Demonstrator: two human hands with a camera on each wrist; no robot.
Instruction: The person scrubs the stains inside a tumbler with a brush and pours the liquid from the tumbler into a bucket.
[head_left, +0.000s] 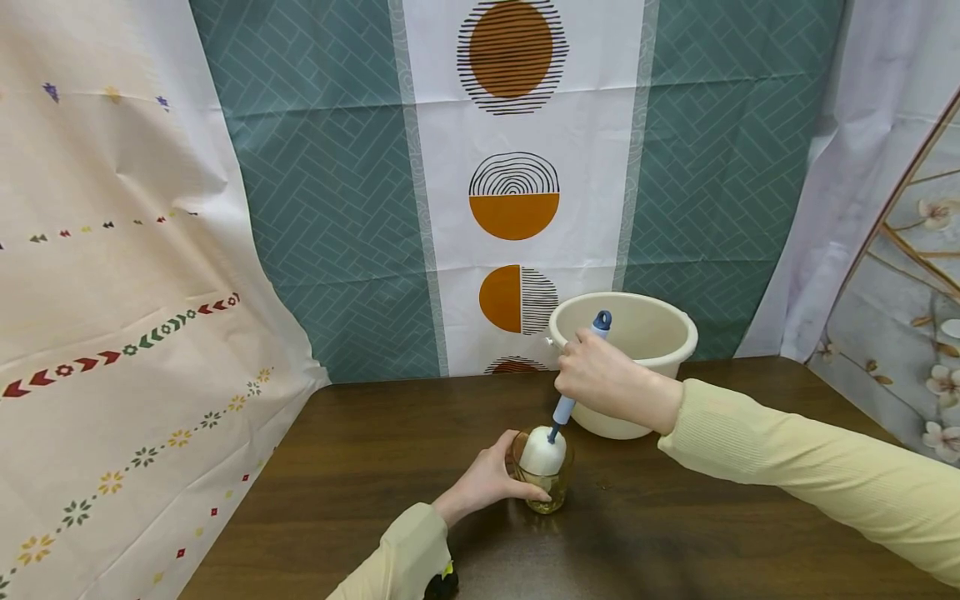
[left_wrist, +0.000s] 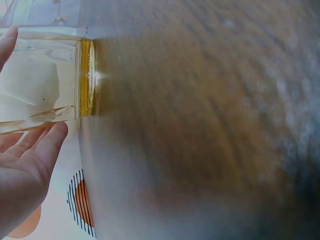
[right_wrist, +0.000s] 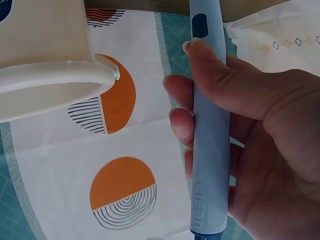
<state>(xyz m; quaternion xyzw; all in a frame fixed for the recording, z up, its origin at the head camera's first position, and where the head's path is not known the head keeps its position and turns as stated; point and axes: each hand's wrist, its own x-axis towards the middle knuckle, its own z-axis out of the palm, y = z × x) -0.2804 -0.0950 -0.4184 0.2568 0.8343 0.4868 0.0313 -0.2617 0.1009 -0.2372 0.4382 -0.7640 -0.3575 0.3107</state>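
An amber-tinted drinking glass (head_left: 557,493) stands upright on the brown table. My left hand (head_left: 489,478) holds it from the left, thumb on the near side and fingers on the far side; the left wrist view shows the thick yellow glass base (left_wrist: 87,77) on the tabletop. Inside the glass sits the white sponge head (head_left: 543,454) of a cleaning brush. My right hand (head_left: 606,377) grips the brush's light blue handle (right_wrist: 210,155), which slants up and to the right, its dark blue hanging loop above the fist.
Behind my right hand stands a cream plastic bucket (head_left: 613,423) near the table's back edge. Patterned cloths (head_left: 337,208) hang behind and on both sides of the wooden table (head_left: 360,467). A dark item with a yellow bit (head_left: 442,582) shows beside my left sleeve.
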